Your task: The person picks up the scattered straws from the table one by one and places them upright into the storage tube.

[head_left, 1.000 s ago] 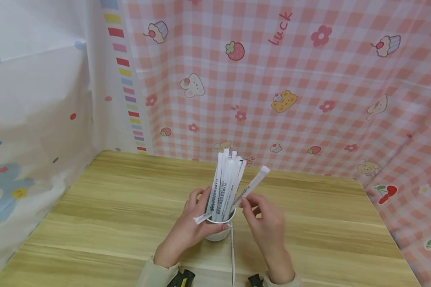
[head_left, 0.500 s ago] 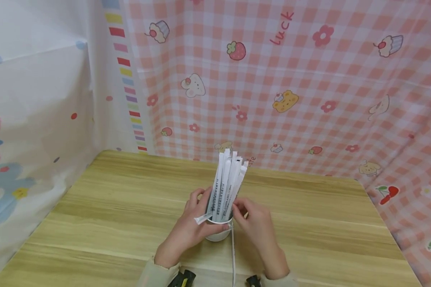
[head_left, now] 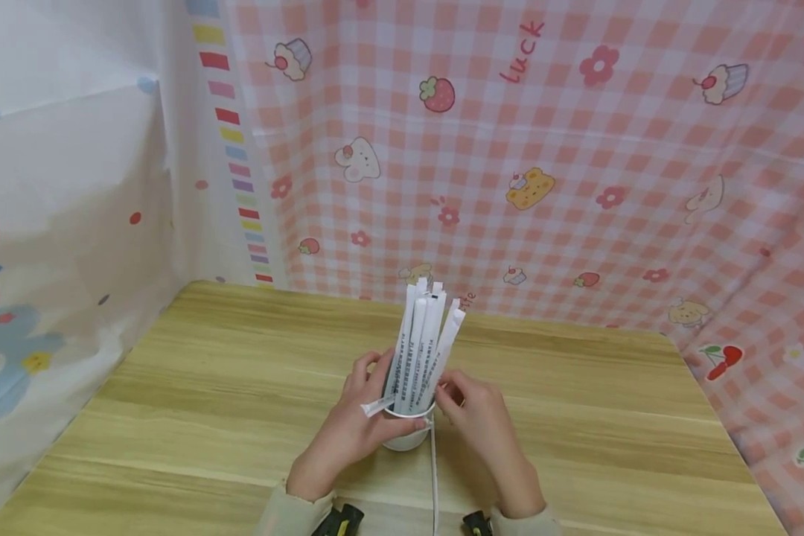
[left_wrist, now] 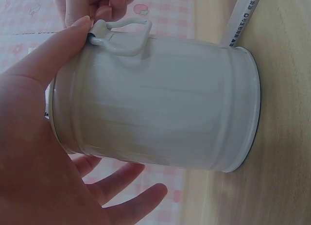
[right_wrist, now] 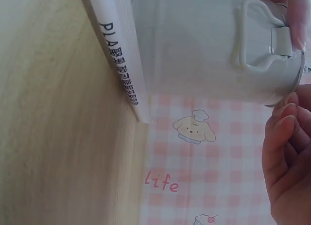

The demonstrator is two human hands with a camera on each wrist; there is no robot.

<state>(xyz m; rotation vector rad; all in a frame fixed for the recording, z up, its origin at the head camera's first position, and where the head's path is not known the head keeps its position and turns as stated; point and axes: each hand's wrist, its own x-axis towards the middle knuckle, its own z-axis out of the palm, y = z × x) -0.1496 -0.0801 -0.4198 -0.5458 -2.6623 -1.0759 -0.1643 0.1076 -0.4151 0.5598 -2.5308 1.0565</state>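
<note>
A small white metal bucket [left_wrist: 160,98] with a wire loop handle [left_wrist: 129,38] stands on the table, packed with paper-wrapped straws [head_left: 415,350]. My left hand [head_left: 355,424] grips the bucket near its rim, thumb by the handle and fingers around the far side. At the right of the rim, my right hand [head_left: 485,420] pinches a wrapped straw [head_left: 450,335] that leans slightly right among the others. In the right wrist view its fingertips [right_wrist: 286,115] are beside the rim; the straw's lower part is hidden. One straw end [head_left: 378,406] pokes out left, over the left hand.
A single wrapped straw [head_left: 435,476] lies on the wooden table [head_left: 610,432] in front of the bucket, pointing toward me. Behind the table hangs a pink checked cloth [head_left: 482,149], with a white cloth [head_left: 74,186] on the left.
The straw in my right hand stuck out far to the right; it now stands nearly upright with the bundle. My right hand has come left to the rim, while the left hand keeps its hold.
</note>
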